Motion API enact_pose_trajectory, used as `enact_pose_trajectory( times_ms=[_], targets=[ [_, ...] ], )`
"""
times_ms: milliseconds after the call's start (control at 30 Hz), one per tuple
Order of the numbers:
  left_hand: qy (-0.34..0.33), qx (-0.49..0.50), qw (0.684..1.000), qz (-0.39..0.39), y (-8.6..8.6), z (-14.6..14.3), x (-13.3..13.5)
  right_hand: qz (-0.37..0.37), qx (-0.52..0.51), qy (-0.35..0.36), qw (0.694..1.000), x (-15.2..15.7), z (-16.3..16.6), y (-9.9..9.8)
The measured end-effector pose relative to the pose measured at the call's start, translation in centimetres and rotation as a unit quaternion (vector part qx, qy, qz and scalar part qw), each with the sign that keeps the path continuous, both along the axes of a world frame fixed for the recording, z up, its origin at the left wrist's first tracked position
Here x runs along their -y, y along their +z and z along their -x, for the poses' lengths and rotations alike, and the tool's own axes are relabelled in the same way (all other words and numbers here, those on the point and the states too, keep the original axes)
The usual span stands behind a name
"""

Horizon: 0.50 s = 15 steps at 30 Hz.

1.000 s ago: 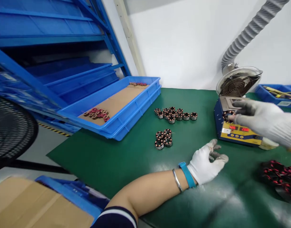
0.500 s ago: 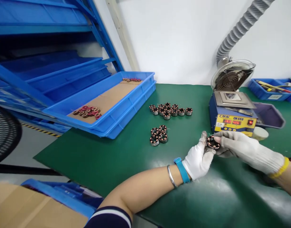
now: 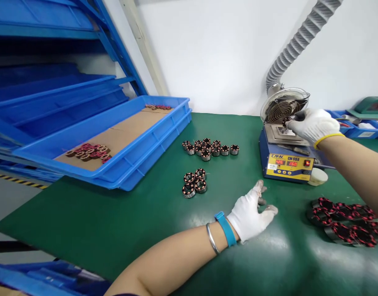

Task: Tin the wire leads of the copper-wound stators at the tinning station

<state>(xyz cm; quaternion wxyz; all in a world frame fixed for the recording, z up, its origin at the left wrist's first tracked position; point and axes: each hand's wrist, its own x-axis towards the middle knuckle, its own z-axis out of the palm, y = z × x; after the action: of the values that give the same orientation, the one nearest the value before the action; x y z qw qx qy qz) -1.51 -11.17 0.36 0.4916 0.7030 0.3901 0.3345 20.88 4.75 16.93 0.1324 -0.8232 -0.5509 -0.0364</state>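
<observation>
My left hand (image 3: 250, 213), in a white glove, hovers over the green table with its fingers apart and nothing between them. In a white glove with a yellow cuff, my right hand (image 3: 315, 124) pinches a copper-wound motor stator (image 3: 288, 121), partly hidden by the fingers. It is over the square metal top of the blue and yellow solder pot (image 3: 286, 166), whose display is lit. Several wound stators (image 3: 206, 149) form a cluster on the table, and a smaller group (image 3: 194, 183) lies nearer me. Stators with red windings (image 3: 343, 220) stand at the right.
A blue tray (image 3: 164, 139) with cardboard and red-wound stators is on the left, beside a blue rack (image 3: 115, 45). Behind the pot rise a round fan guard (image 3: 284, 111) and grey duct (image 3: 303, 37). A white round block (image 3: 317, 176) sits beside the pot; blue bins (image 3: 366, 131) stand behind.
My right hand has carried the stator up and away from my left hand to the solder pot. My left hand has let go and opened. The view has shifted right.
</observation>
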Motion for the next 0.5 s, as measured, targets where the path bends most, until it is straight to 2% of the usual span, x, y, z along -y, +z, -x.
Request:
enact_pose_trajectory(
  times_ms=[167,300,500],
  targets=[
    [-0.008,-0.014,1.0,0.004,0.6,0.12,-0.01,0.016,0.005,0.013,1.0,-0.3,0.09,-0.82],
    [-0.007,-0.02,1.0,0.0,0.64,0.1,-0.02,0.03,0.009,0.035,0.999,-0.04,0.19,-0.77],
    [-0.011,-0.015,1.0,-0.008,0.62,0.13,-0.03,0.036,0.005,0.03,0.999,-0.02,0.19,-0.78]
  ],
)
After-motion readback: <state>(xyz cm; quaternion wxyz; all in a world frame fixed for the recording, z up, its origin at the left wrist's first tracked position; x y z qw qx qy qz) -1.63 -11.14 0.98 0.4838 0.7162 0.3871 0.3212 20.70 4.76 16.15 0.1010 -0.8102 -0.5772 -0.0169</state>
